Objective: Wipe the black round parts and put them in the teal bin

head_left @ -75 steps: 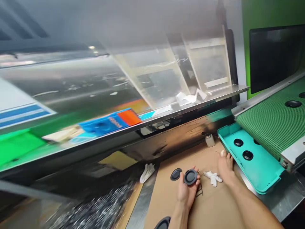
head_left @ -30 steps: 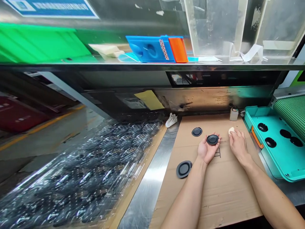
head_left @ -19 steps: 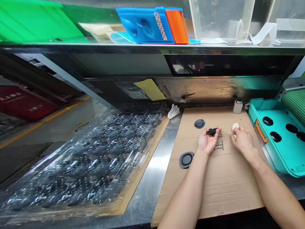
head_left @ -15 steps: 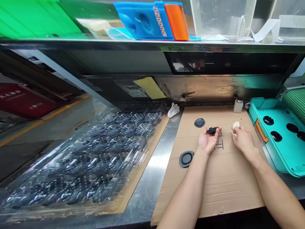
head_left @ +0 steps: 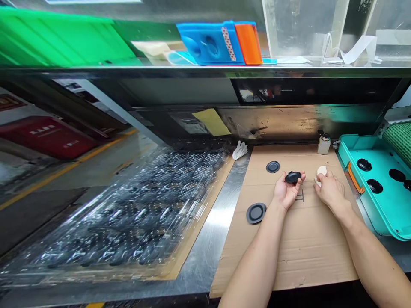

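Observation:
A small round black cap (head_left: 293,177) is gripped in my left hand (head_left: 287,191), its top face tilted up. My right hand (head_left: 332,190) pinches a cream-white round pad (head_left: 321,171), held just right of the cap and apart from it. Both hands are over a cardboard sheet (head_left: 308,252). On the cardboard lie two dark grey round caps: one (head_left: 272,167) beyond my left hand, the other (head_left: 256,213) beside my left forearm.
A teal bin (head_left: 388,209) with an orange handle (head_left: 355,177) holds several black caps on the right. At the back stands a small bottle (head_left: 324,144). Clear plastic trays of dark parts (head_left: 138,205) lie left. A crumpled white tissue (head_left: 239,150) sits nearby. A metal shelf edge (head_left: 205,72) crosses above.
The cap in my left hand has turned so its top face shows more. My right hand still holds the pad. The whole view has shifted slightly.

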{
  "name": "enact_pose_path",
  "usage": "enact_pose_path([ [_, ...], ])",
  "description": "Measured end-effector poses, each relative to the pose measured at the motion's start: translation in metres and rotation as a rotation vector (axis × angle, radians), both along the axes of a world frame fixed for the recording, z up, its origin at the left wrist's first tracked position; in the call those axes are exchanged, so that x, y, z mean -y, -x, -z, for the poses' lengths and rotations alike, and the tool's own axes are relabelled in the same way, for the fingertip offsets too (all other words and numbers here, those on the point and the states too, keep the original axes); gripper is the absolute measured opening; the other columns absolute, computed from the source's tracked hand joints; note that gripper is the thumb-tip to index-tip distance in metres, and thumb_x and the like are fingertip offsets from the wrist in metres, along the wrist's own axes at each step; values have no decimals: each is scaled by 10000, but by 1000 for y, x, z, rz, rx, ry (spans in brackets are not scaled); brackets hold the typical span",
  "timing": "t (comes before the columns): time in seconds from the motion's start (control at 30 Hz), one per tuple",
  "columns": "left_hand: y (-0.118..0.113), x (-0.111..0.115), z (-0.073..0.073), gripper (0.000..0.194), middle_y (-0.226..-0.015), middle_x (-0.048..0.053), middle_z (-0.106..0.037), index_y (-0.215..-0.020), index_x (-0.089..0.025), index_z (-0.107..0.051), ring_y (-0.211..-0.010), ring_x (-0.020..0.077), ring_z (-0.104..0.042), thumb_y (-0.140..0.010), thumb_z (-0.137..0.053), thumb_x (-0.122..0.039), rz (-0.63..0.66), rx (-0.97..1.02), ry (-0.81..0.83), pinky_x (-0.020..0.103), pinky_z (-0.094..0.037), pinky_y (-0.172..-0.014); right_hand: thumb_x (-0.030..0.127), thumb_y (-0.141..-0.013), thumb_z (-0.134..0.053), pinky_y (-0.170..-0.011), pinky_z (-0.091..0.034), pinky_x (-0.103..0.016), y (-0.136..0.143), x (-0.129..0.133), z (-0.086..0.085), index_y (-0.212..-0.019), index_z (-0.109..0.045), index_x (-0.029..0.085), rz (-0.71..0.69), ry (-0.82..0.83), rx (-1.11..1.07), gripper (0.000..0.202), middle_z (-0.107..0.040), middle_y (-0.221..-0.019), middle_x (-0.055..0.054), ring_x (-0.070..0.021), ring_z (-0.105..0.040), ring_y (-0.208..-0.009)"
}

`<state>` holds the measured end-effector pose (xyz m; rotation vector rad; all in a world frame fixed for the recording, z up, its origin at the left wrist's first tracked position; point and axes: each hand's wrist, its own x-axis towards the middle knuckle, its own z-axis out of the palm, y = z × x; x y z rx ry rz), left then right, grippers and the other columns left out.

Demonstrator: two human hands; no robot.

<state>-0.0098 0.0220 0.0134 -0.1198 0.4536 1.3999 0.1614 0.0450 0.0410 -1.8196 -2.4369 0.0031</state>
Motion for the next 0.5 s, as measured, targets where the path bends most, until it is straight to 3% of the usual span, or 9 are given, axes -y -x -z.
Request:
enact_pose_path([
  [0.1, 5, 1, 1, 458, -1052, 187, -657, -998, -133, -623, -851, 201, -697, -1017, -320, -476, -4, -1, 15, 222, -580, -534, 312, -943, -573, -676, -431, -325, -2, 1, -1, -1142, -656, 178, 13, 74, 42, 253, -612, -1099, -168, -270, -656, -862],
  [0.23, 7, 3, 2, 516, -879, 152, -653, -890, -128, -606, -641, 138, -639, -1011, -293, -521, 17, -72, 44, 186, -508, -441, 187, -961, -463, -683, -409, -314, -5, -1, -5, -1035, -650, 128, -59, 64, -7, 209, -642, -1034, -170, -260, -649, -877],
  [0.37, -4, 2, 5, 571, -728, 124, -664, -873, -117, -613, -511, 131, -602, -982, -328, -601, 31, -388, 9, 186, -430, -387, 144, -942, -439, -707, -407, -287, -3, -3, -7, -1106, -582, 150, -220, 53, -299, 218, -674, -979, -96, -214, -624, -854],
  [0.5, -17, 4, 9, 625, -668, 103, -677, -888, -100, -649, -476, 150, -611, -924, -417, -679, 57, -636, -54, 214, -421, -371, 206, -1012, -407, -852, -422, -266, 6, -3, 4, -1107, -608, 195, -393, -34, -478, 223, -682, -1056, -63, -180, -609, -980],
])
